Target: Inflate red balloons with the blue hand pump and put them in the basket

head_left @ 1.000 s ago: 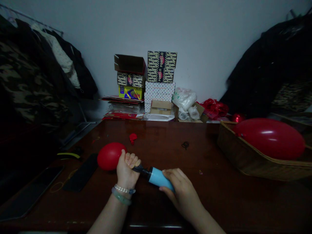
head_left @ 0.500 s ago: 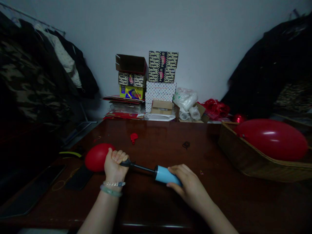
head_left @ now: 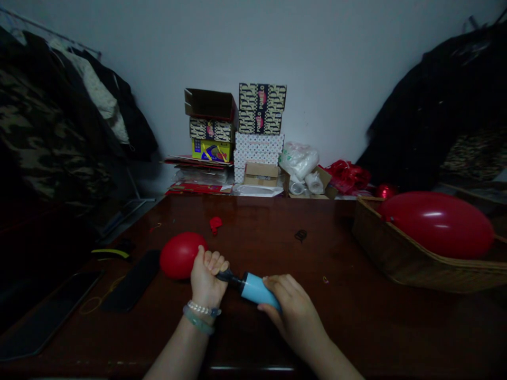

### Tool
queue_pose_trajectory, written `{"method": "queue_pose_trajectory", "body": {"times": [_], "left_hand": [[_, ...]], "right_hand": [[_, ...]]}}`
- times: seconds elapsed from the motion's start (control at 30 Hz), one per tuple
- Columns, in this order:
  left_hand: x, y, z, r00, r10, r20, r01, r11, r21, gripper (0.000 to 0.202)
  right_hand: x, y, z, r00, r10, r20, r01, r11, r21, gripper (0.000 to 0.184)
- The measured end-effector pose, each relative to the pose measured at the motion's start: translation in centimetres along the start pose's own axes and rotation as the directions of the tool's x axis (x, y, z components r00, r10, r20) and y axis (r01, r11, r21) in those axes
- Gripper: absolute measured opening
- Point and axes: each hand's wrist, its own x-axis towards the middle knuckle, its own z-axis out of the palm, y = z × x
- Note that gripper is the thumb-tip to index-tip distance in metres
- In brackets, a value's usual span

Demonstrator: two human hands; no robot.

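Observation:
My left hand (head_left: 209, 274), with a beaded bracelet and a green bangle on the wrist, is closed around the neck of a partly filled red balloon (head_left: 180, 256) and the black nozzle end of a balloon pump. The balloon bulges out to the left of the fist; its neck is hidden by my fingers. My right hand (head_left: 293, 311) is wrapped around the light blue barrel of the balloon pump (head_left: 257, 290). Little of the pump's black rod shows between barrel and nozzle. Beyond my hands a flat red balloon (head_left: 215, 225) lies on the table.
A wicker basket (head_left: 400, 258) with a large inflated red balloon (head_left: 435, 221) stands at the right. Two dark flat phone-like objects (head_left: 130, 282) and a yellow-edged tool (head_left: 111, 254) lie left on the brown table (head_left: 253, 216). Stacked boxes (head_left: 261, 108) stand against the wall.
The pump has shortened: its rod has slid into the blue barrel as my two hands came closer together. My left hand and the balloon have shifted right, my right hand slightly left.

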Motion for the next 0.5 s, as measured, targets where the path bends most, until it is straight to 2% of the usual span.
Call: {"method": "queue_pose_trajectory", "body": {"times": [0.13, 0.37, 0.5], "left_hand": [[0.3, 1.3, 0.0, 1.0, 0.016, -0.007, -0.016, 1.0, 0.016, 0.048], [1.7, 4.8, -0.6, 0.993, 0.12, -0.003, -0.12, 0.993, -0.006, 0.048], [1.9, 5.1, -0.9, 0.992, 0.123, 0.015, -0.123, 0.992, -0.011, 0.048]], "right_hand": [[0.4, 0.1, -0.3, 0.998, 0.005, 0.057, -0.007, 1.0, 0.028, 0.041], [0.9, 1.6, -2.2, 0.985, 0.065, 0.158, -0.074, 0.996, 0.052, 0.041], [0.9, 2.1, -2.7, 0.986, 0.05, 0.157, -0.057, 0.998, 0.041, 0.039]]}}
